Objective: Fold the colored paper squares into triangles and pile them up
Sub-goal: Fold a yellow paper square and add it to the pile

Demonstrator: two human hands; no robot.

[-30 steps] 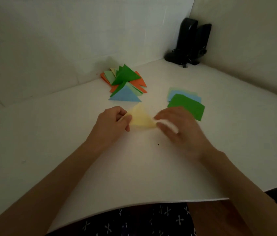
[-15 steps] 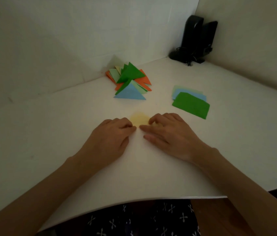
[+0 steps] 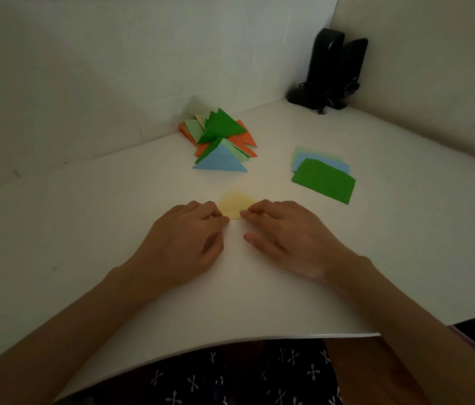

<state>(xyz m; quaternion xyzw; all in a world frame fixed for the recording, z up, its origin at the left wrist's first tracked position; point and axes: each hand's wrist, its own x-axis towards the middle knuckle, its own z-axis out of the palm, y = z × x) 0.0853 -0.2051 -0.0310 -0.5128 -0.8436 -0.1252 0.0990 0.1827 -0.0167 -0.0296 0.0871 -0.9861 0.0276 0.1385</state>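
Note:
A pale yellow folded paper triangle (image 3: 235,203) lies flat on the white table (image 3: 84,217). My left hand (image 3: 185,242) presses its left corner with fingertips bent down onto it. My right hand (image 3: 284,235) presses its right corner, fingers stretched toward the left. Most of the triangle's lower edge is hidden under the fingers. Behind it sits a loose pile of folded triangles (image 3: 220,138) in green, orange, blue and yellow. To the right lies a small stack of unfolded squares (image 3: 322,178), dark green on top, blue and light green beneath.
A black device with cables (image 3: 331,71) stands in the far right corner against the white walls. The table's front edge (image 3: 230,342) curves just above my lap.
A second ago both hands pinched the yellow paper slightly raised; they then laid it flat and now press on it. The hands have moved a little apart along its lower edge.

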